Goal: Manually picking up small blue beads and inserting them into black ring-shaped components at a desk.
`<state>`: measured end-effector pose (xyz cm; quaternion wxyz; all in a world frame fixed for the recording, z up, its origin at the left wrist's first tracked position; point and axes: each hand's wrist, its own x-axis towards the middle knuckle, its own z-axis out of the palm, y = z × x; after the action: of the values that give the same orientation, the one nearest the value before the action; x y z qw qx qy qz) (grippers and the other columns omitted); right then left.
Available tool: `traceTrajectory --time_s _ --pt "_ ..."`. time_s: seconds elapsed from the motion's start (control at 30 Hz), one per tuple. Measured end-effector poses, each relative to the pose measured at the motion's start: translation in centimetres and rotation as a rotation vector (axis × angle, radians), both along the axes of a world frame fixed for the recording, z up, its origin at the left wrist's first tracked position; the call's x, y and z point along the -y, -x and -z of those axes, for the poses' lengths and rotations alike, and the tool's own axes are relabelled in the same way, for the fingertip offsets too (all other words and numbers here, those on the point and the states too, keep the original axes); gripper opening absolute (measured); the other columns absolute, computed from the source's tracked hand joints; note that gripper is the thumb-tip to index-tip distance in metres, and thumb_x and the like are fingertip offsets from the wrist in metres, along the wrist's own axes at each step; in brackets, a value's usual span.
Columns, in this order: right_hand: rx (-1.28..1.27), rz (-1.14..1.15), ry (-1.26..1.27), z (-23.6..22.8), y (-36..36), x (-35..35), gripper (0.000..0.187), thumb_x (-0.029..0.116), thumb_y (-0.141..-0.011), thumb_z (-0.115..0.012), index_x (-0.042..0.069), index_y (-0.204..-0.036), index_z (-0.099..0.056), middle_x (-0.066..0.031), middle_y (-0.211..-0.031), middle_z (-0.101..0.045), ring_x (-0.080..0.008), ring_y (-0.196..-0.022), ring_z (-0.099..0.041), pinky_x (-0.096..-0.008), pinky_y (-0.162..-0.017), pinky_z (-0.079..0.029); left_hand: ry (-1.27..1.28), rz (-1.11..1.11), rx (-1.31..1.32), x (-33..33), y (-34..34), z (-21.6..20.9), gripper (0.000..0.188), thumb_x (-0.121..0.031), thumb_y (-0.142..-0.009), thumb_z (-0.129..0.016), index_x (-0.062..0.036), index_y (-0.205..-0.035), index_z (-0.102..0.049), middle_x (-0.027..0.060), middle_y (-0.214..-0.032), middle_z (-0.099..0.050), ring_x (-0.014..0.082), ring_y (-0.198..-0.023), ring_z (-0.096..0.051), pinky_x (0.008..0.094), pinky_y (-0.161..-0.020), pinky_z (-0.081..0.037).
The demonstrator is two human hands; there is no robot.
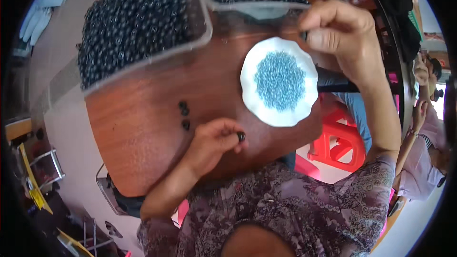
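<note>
My left hand [212, 145] is low over the wooden table [133, 147], thumb and fingers pinching a small round black piece [241, 136]. Raised at the upper right, my right hand [340, 33] is closed in a pinch on a small dark piece [304, 35], mostly hidden by the fingertips. Below and left of it is a white plate [248, 90] with a wavy rim, holding a heap of tiny shiny blue-silver pieces [280, 81]. Several loose black pieces [184, 111] lie in a short row left of my left hand.
Two clear bins, a left one [152, 61] and a right one [262, 5], stand at the far side, full of small black ringed pieces. A red plastic stool [354, 150] is beyond the table's right edge. At far right another person [421, 166] sits.
</note>
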<state>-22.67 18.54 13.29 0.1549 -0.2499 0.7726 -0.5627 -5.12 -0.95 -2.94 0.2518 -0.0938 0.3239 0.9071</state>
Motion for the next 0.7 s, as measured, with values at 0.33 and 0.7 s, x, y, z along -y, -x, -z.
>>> traceTrajectory --time_s 0.33,0.7 --pt "0.196 -0.032 0.122 7.1 -12.8 -1.3 0.012 -0.004 -0.072 -0.069 -0.002 -0.084 -0.065 -0.0081 -0.084 -0.063 -0.0133 -0.077 -0.058 -0.0250 -0.069 -0.046 -0.026 -0.113 -0.129 -0.9 -2.7 -2.0 0.021 -0.010 -0.086 -0.060 0.0026 -0.102 -0.057 0.0107 -0.085 -0.062 0.0154 -0.073 -0.056 0.0278 -0.069 -0.045" --pt "-0.005 0.027 0.390 8.8 -17.6 -0.8 0.017 -0.011 -0.074 -0.063 -0.003 -0.089 -0.064 -0.0080 -0.090 -0.060 -0.0138 -0.083 -0.059 -0.0244 -0.074 -0.048 -0.013 -0.216 -0.171 -3.0 -5.4 -3.7 0.020 -0.004 -0.087 -0.056 0.0038 -0.105 -0.057 0.0104 -0.090 -0.064 0.0123 -0.077 -0.059 0.0229 -0.068 -0.048"
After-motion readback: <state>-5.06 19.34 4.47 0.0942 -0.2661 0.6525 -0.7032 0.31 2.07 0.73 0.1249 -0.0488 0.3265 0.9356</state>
